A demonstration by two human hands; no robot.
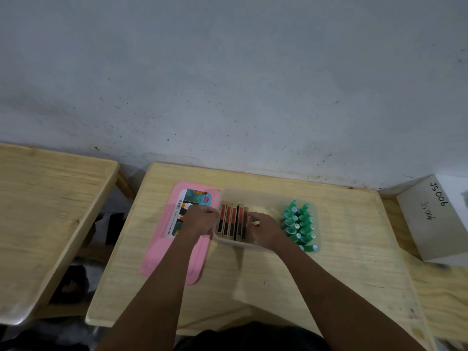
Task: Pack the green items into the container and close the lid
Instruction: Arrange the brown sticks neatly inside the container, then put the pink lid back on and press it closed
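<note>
The wooden table (253, 274) carries everything, and the clear plastic container (266, 196) near its far edge serves as the landmark. The pink lid (172, 257) lies flat just left of the container, its long axis running toward and away from the person. Inside the container's left half stands a row of slim red-and-black boxes (231, 221), their long axes also running front to back. The green items (300, 224), small bottles in two rows, lie at the container's right end; whether they sit within its wall or just outside cannot be told. The left hand (200, 219) is curled into a loose fist at the container's left rim, over the lid; what it grips, if anything, is not visible. The right hand (263, 229) rests in the container, fingers loosely spread beside the boxes, holding nothing visible. The green items lie just right of the right hand, so it looks the nearer hand for them.
</note>
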